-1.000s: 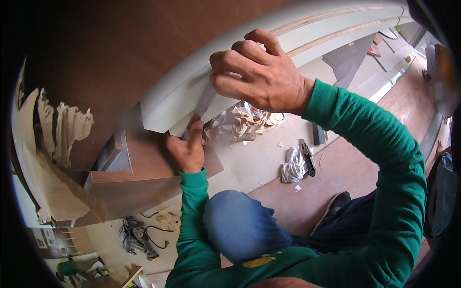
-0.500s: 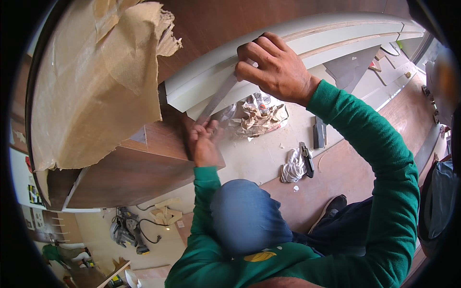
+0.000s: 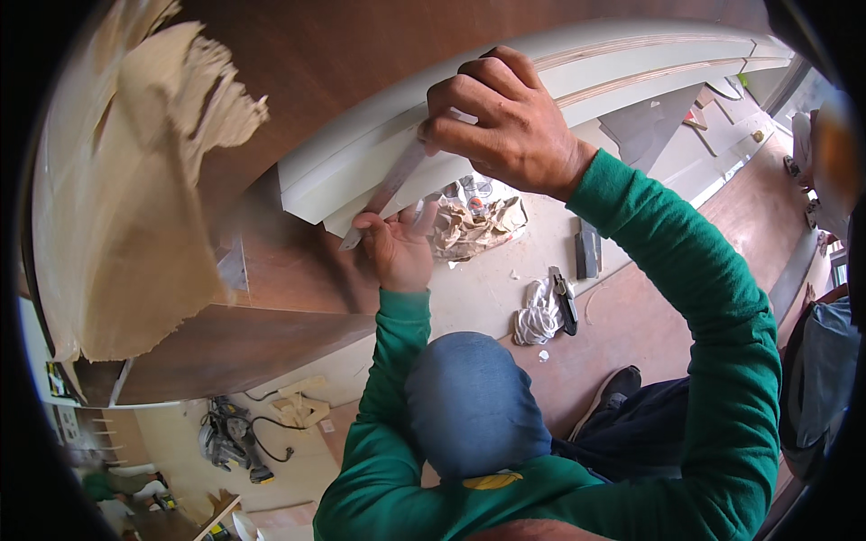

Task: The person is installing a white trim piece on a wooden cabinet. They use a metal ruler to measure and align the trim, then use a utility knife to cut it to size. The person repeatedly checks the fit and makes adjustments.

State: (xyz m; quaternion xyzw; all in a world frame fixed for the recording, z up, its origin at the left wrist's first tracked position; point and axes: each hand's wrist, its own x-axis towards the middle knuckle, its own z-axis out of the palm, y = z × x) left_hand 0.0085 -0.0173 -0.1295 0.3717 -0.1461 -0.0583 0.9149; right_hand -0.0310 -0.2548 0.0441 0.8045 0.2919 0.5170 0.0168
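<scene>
A long thin translucent strip (image 3: 397,176) lies slanted against the stepped white board edge (image 3: 316,180) below the dark wood panel (image 3: 343,54). My right hand (image 3: 505,122) grips its upper end with bent fingers, the palm turned away from view. My left hand (image 3: 397,248) is at the lower end, thumb against the strip and fingers curled near the board's underside, partly blurred. Torn brown paper (image 3: 135,180) hangs at the left beside a brown wooden box edge (image 3: 298,279).
Crumpled paper (image 3: 478,230), a dark block (image 3: 586,254), a white cloth (image 3: 538,316) and a black cutter-like tool (image 3: 565,298) lie below. A corded power tool (image 3: 233,437) is at lower left. My knee (image 3: 474,406) is raised between my arms. Blue fabric (image 3: 821,361) hangs at far right.
The hanging paper has swung into view at the left. My left hand has shifted right along the board's underside. My right hand has moved slightly right and up, still on the strip.
</scene>
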